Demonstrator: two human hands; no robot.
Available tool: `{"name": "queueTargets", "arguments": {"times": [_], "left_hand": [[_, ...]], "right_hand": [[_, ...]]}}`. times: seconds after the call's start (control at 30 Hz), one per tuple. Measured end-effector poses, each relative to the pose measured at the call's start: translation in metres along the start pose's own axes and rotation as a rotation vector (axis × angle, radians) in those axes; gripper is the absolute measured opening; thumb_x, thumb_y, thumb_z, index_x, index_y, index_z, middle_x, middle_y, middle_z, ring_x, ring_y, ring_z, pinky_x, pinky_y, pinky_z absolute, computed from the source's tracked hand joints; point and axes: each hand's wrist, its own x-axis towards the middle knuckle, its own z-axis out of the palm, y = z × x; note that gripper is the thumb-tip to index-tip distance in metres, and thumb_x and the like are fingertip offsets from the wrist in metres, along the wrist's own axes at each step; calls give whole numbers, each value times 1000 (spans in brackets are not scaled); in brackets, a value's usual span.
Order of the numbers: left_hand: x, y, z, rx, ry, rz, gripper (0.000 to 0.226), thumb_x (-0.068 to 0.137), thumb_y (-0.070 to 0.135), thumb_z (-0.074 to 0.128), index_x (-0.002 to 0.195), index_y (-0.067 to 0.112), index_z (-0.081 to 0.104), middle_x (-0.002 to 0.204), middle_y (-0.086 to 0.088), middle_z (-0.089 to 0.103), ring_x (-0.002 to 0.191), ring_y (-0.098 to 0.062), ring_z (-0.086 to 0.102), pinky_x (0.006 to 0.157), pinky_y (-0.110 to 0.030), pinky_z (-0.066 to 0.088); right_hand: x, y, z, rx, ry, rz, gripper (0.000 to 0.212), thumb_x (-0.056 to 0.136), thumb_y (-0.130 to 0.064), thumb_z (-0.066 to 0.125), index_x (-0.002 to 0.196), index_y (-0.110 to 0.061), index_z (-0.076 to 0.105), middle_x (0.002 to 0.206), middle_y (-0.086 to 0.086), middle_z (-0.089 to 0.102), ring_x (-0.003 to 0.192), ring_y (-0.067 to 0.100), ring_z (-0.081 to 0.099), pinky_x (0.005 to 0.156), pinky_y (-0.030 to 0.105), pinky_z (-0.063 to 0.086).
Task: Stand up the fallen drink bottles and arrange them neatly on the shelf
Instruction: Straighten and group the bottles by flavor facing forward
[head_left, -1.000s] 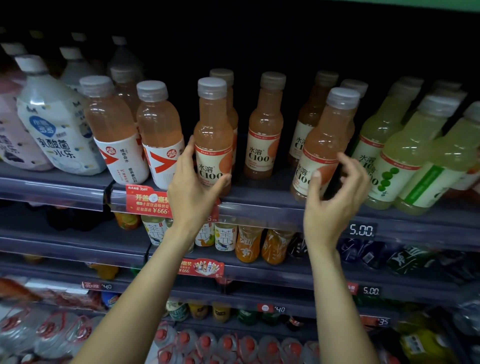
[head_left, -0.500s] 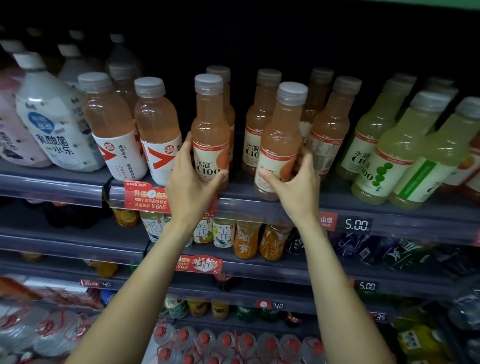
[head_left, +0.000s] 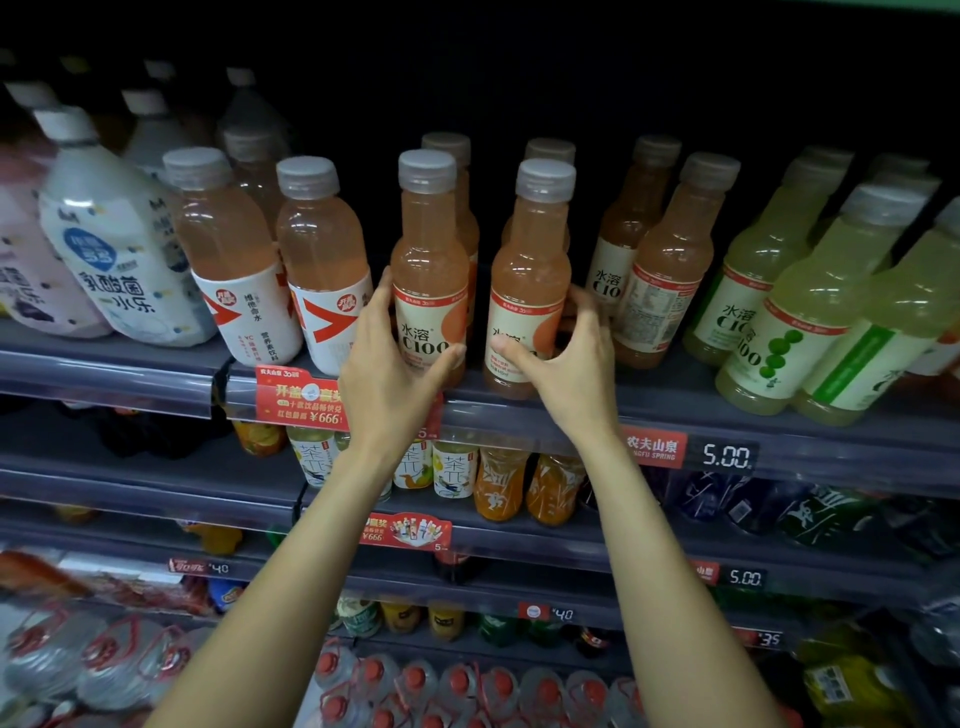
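Two orange C100 bottles stand upright side by side at the front of the top shelf (head_left: 675, 410). My left hand (head_left: 387, 374) grips the left bottle (head_left: 428, 254) around its label. My right hand (head_left: 569, 364) grips the right bottle (head_left: 530, 270) low on its label, thumb in front and fingers behind. More orange C100 bottles (head_left: 670, 270) stand behind and to the right, one of them leaning slightly.
Two orange bottles with red-and-white labels (head_left: 317, 265) lean at the left, next to white yoghurt-drink bottles (head_left: 114, 249). Green C100 bottles (head_left: 810, 301) lean at the right. Lower shelves hold tea, juice, dark bottles and red-capped water bottles (head_left: 415, 686).
My right hand took a leaning orange bottle from the right, carried it left and stood it upright beside the bottle in my left hand. The left hand kept its grip.
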Motion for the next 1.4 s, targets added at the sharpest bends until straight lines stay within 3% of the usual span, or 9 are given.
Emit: {"name": "queueTargets", "arguments": {"times": [0.23,0.47,0.67,0.8,0.9,1.0,1.13,1.3,1.4], "left_hand": [[0,0,-1,-3,1,-1,90,77,44,77,147,14,31,146,-3,46,127,-18,51,93,-42,53],[0,0,-1,-18,-4,0,90,76,41,78,147,14,31,145,-4,46,127,-19,51,93,-43,53],[0,0,-2,-18,-12,0,91,76,42,78,148,14,30,146,-4,45,129,-19,49,94,-43,53],[-6,4,0,7,6,21,89,81,38,76,149,9,27,148,-7,41,133,-19,43,99,-32,47],[-23,14,2,25,89,53,78,87,33,71,148,7,29,149,-13,36,139,-16,29,111,-26,30],[-37,27,6,-37,145,238,59,90,24,65,140,8,38,140,-16,44,133,-17,36,111,-22,29],[-32,47,22,-94,11,270,63,89,18,67,142,5,36,143,-15,41,136,-20,38,111,-28,35],[-24,69,47,-118,-55,139,86,89,23,69,151,4,13,153,-17,27,142,-27,30,112,-24,30],[-20,70,56,-194,-88,55,96,87,24,71,153,14,2,158,-12,20,141,-27,33,112,-36,35]], "right_hand": [[42,-6,-23,357,9,13,50,96,-43,38,140,-21,34,138,-10,35,125,3,35,98,16,31],[62,0,-10,405,-244,-23,105,66,-89,35,147,-24,24,152,-1,32,136,8,33,107,19,32],[57,6,-3,478,-228,-38,104,70,-87,35,148,-20,24,149,0,36,132,3,39,97,9,37],[55,5,-7,456,-191,-15,100,66,-90,34,145,-28,27,152,0,32,138,11,33,109,24,31],[42,10,-22,356,-3,-88,72,82,-73,42,136,-25,40,140,-2,45,128,10,45,104,23,39],[28,22,-48,146,285,-217,37,90,-25,55,124,-12,53,122,4,59,113,16,57,96,33,48],[34,39,-76,-227,458,-272,46,81,-10,58,126,-5,50,126,14,49,119,24,47,100,37,42],[50,44,-89,-47,179,-80,84,81,-8,63,149,-19,15,150,14,28,136,21,34,105,19,34],[51,40,-92,185,24,52,94,79,-13,63,148,-32,2,149,7,32,129,10,44,106,32,42]]}}
